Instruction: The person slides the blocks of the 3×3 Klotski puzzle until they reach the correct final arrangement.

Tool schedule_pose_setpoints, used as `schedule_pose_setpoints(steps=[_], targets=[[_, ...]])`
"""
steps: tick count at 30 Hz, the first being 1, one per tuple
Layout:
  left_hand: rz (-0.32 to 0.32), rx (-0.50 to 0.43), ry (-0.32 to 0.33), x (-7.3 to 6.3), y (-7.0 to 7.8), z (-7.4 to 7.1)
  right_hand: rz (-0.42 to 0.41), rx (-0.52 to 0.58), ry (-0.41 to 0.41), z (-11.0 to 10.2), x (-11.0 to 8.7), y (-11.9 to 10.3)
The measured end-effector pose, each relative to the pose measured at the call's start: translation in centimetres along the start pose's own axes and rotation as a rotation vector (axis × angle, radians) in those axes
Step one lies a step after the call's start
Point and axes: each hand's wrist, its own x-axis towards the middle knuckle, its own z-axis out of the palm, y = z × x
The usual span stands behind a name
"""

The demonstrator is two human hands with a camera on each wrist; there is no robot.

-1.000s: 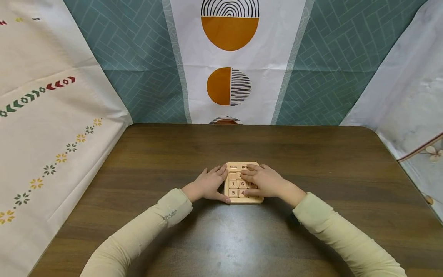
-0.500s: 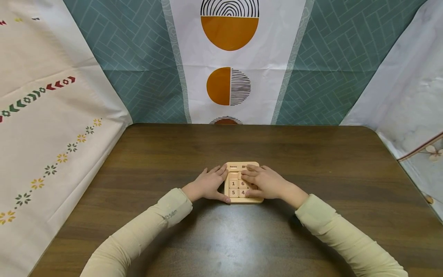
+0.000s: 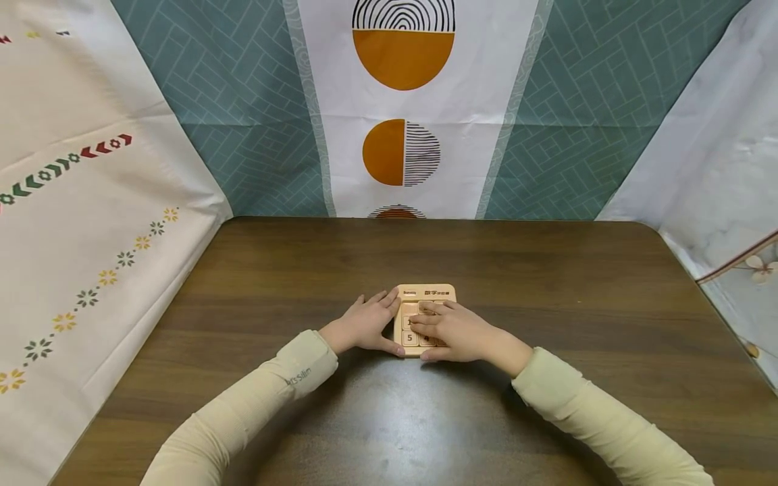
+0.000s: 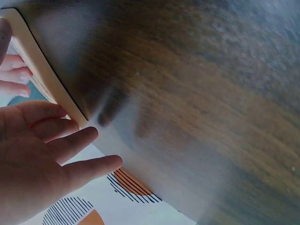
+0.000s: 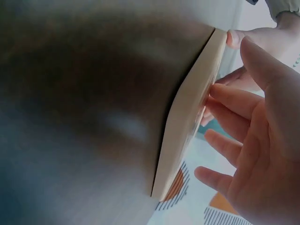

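A pale wooden number-slide puzzle (image 3: 421, 287) lies flat on the table, its numbered tiles set in a square frame. Along its left edge rests my left hand (image 3: 369, 325), thumb at the near corner and fingertips at the upper side. In the left wrist view its fingers (image 4: 77, 145) are mostly straight, two of them touching the frame's edge (image 4: 44, 65). My right hand (image 3: 464, 334) reaches over the tiles from the right, fingers extended, one fingertip on the 1 tile and the thumb at the near edge. The 5 tile (image 3: 410, 337) shows; the right-hand tiles are mostly hidden. The upper left slot (image 3: 410, 308) has no tile.
The brown wooden table (image 3: 292, 263) extends all around the puzzle. A patterned cloth (image 3: 407, 101) hangs behind its far edge, with a white flowered cloth (image 3: 91, 223) on the left and a pale one (image 3: 717, 162) on the right.
My right hand has slid left and toward me, from the right-hand tiles onto the middle row, uncovering the printing at the top. The left hand and puzzle have stayed in place.
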Motion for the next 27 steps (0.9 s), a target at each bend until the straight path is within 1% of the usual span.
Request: schedule_pose_setpoints(steps=[11,15,22,27], targets=[[-0.002,0.006,-0.008,0.2,0.0,0.1,0.044,-0.014,-0.016,0.0,1.1,1.1],[0.002,0.01,-0.005,0.2,0.0,0.2,0.067,-0.018,-0.039,-0.1,1.3,1.5],[0.004,0.007,-0.006,0.2,0.0,0.2,0.097,0.044,-0.083,-0.2,1.7,2.0],[0.001,0.01,-0.004,0.1,0.1,0.1,0.084,0.062,-0.075,-0.3,1.3,2.0]])
